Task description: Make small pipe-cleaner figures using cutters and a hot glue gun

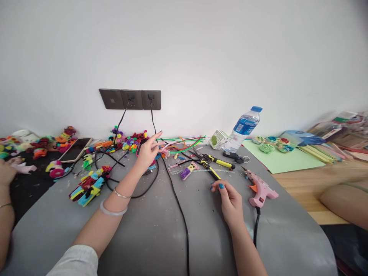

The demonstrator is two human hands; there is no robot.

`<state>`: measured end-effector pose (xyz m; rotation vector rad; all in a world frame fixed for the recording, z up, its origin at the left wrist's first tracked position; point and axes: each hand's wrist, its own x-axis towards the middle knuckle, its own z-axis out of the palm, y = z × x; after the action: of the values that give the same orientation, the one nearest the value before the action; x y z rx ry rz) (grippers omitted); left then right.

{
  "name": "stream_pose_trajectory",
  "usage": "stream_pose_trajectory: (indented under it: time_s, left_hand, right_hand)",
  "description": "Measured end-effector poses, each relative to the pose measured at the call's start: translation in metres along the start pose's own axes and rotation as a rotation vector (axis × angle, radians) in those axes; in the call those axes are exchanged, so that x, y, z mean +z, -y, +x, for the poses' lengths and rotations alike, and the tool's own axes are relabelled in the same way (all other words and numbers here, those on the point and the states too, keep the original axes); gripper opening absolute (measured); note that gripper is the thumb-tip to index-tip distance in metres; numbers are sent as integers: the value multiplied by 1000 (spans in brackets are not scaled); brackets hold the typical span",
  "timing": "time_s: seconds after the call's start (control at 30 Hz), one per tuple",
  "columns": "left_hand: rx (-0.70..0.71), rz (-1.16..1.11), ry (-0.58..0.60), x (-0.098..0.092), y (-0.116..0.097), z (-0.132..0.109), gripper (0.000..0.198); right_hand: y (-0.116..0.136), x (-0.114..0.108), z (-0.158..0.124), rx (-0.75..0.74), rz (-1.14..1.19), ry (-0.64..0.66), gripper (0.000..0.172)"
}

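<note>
My left hand is stretched forward over the grey mat, pinching a small pink craft piece between thumb and fingers, index finger raised. My right hand lies lower right on the mat, fingers curled round the handle end of yellow-and-black pliers. A pink glue gun lies just right of that hand, its black cord running toward me. A small purple and yellow craft figure lies between the hands.
Black cables run from wall sockets across the mat. Colourful craft pieces, a phone, a water bottle, green paper and coloured sticks surround. Other people's arms show at the left edge and right edge.
</note>
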<state>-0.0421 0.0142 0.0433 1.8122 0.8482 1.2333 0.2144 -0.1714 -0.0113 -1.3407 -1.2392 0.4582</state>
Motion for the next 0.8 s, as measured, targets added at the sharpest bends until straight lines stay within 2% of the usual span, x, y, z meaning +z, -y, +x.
stream_pose_trajectory:
  time_s: [0.1, 0.2, 0.27, 0.3, 0.37, 0.4, 0.53, 0.63, 0.8]
  left_hand:
    - [-26, 153, -32, -4, 0, 0, 52]
    - [123, 473, 0, 1, 1, -3, 32]
    - [282, 647, 140, 9, 5, -7, 27]
    - [313, 722, 219, 14, 8, -9, 26]
    - [303, 831, 361, 22, 14, -13, 22]
    - [272, 866, 381, 25, 17, -15, 23]
    - [243, 880, 359, 27, 20, -18, 31]
    - [264, 842, 313, 25, 17, -15, 29]
    - [348, 651, 176, 25, 11, -13, 28]
  right_hand:
    - [0, 1, 0, -1, 6, -2, 33]
    - [1, 1, 0, -1, 14, 1, 33]
    - [1, 1, 0, 3, 11, 6, 33]
    - [1, 1, -1, 5, 8, 8, 33]
    - [1, 1, -2, 8, 5, 13, 33]
    - [1, 1, -2, 7, 2, 16, 34]
    - [1, 1, -2, 4, -20, 26, 34]
    - [2, 2, -1, 5, -30, 32, 35]
    - [2, 2, -1, 4, -40, 26, 36]
